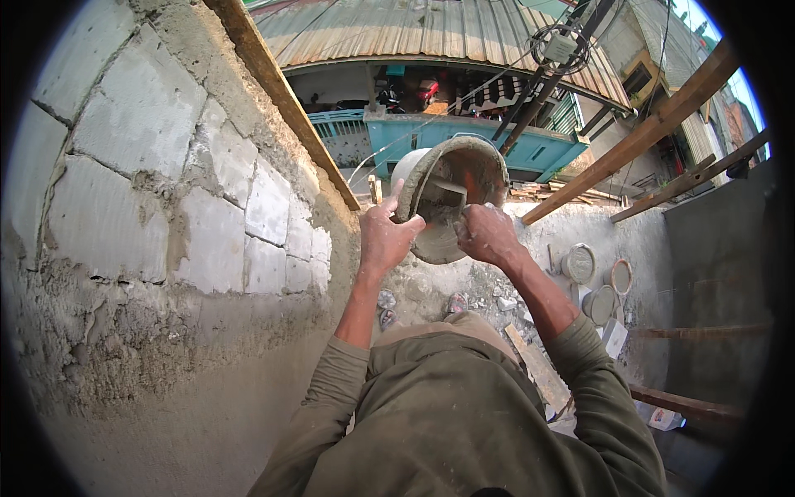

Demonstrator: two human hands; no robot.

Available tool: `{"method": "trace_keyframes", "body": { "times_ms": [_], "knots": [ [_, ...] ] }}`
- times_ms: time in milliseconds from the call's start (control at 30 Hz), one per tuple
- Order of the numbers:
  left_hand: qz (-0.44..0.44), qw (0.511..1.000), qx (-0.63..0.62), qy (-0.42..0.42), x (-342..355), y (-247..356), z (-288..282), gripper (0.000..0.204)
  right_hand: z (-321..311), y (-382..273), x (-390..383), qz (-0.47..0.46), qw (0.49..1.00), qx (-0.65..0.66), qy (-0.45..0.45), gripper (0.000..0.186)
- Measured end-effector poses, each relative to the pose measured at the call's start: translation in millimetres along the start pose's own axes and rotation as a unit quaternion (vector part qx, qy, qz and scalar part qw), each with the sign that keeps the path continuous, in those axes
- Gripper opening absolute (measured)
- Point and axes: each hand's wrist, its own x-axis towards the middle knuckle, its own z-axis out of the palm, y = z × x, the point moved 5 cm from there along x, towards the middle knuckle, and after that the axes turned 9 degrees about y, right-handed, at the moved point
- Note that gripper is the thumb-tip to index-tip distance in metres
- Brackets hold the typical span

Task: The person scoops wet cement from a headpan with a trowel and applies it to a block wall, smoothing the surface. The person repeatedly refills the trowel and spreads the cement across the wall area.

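Note:
A mortar-caked bucket (460, 248) is tipped with its mouth toward me, grey cement smeared over its rim and inner wall. My left hand (386, 238) is closed on the left side of the rim, thumb over the edge and a finger along the outside. My right hand (490, 235) is curled into a fist at the right side of the mouth; what it grips is hidden. Inside the bucket shows a pale, angular flat piece (447, 187), with a blurred orange patch beside it, too unclear to name.
Left stands a wall of light blocks (137, 116), partly rendered, with a wooden board (286, 91) along its edge. Timber poles (638, 137) cross at right. Mortar buckets (579, 263), rubble (507, 303) and a plank (538, 369) lie below. A blue-walled building stands ahead.

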Motion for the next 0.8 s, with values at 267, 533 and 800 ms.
{"method": "trace_keyframes", "body": {
  "times_ms": [267,533,800],
  "knots": [
    [0.017,1.0,-0.012,-0.007,-1,11,4,0.078,0,19,-13,-0.037,0.995,-0.034,0.089,0.02],
    [0.007,0.999,-0.039,0.026,-7,-2,14,0.08,-59,21,-21,0.035,0.998,0.026,0.035,0.025],
    [0.051,0.997,-0.043,0.039,-20,17,34,0.078,-67,35,5,0.046,0.997,0.029,0.052,0.03]
  ]
}}
